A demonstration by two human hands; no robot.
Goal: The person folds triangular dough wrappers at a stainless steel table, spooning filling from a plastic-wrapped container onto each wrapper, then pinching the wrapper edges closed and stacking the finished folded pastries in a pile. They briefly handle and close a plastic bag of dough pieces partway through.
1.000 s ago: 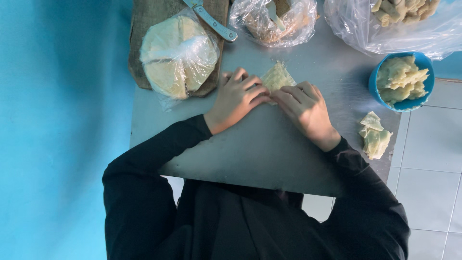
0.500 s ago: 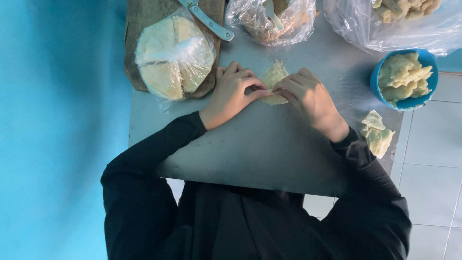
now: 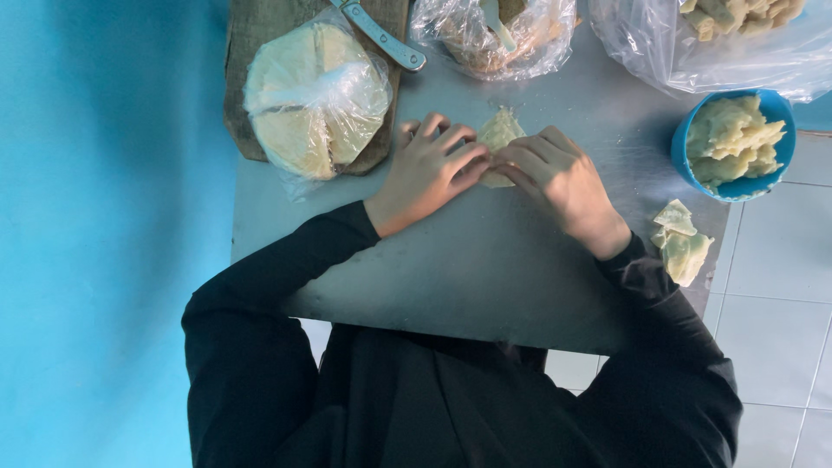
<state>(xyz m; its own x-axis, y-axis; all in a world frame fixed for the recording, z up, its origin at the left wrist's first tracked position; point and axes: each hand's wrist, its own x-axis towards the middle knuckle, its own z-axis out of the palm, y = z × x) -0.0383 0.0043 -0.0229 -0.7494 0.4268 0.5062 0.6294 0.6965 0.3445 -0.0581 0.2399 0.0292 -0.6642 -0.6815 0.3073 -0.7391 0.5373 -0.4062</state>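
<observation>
A pale dough wrapper lies on the grey metal table, mostly hidden under my fingers. My left hand presses on its left side, fingers curled over it. From the right, my right hand pinches the same wrapper, fingertips meeting those of the left. Both arms wear black sleeves.
A stack of round wrappers in clear plastic rests on a brown cloth at the back left, a metal-handled tool beside it. A plastic bag with filling sits behind. A blue bowl holds folded dumplings; two more lie near the right edge.
Both hands have closed in tighter over the wrapper, folding it so that less of it shows. The view has shifted slightly.
</observation>
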